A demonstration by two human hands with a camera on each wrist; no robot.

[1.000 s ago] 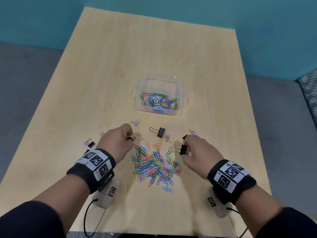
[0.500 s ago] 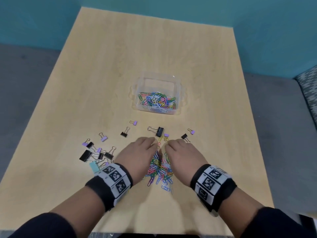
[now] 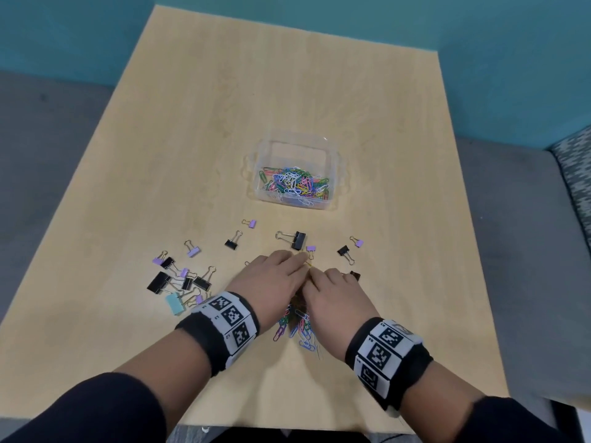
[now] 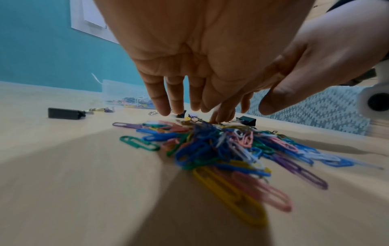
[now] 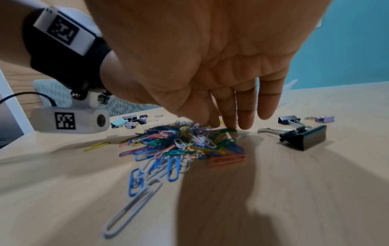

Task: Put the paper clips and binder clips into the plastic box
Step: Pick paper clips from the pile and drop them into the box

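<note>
A heap of coloured paper clips (image 3: 295,324) (image 4: 221,148) (image 5: 181,141) lies on the wooden table under both hands. My left hand (image 3: 275,279) (image 4: 189,93) and right hand (image 3: 332,289) (image 5: 231,103) stand side by side over the heap, palms down, fingers straight, fingertips on the table at its far edge. The clear plastic box (image 3: 295,151) stands beyond them, holding many paper clips. Binder clips lie scattered: a large black one (image 3: 297,239), a small black one (image 3: 232,243), purple ones (image 3: 251,223) (image 3: 358,242), and a cluster (image 3: 182,282) to the left.
A large black binder clip (image 5: 303,137) lies just right of my right hand. A teal wall stands behind the table. Grey floor surrounds the table, and a patterned cushion (image 3: 575,174) shows at the right edge.
Both hands came together from either side of the heap and pushed the paper clips into a narrower pile. The binder clips they held a second ago now lie on the table.
</note>
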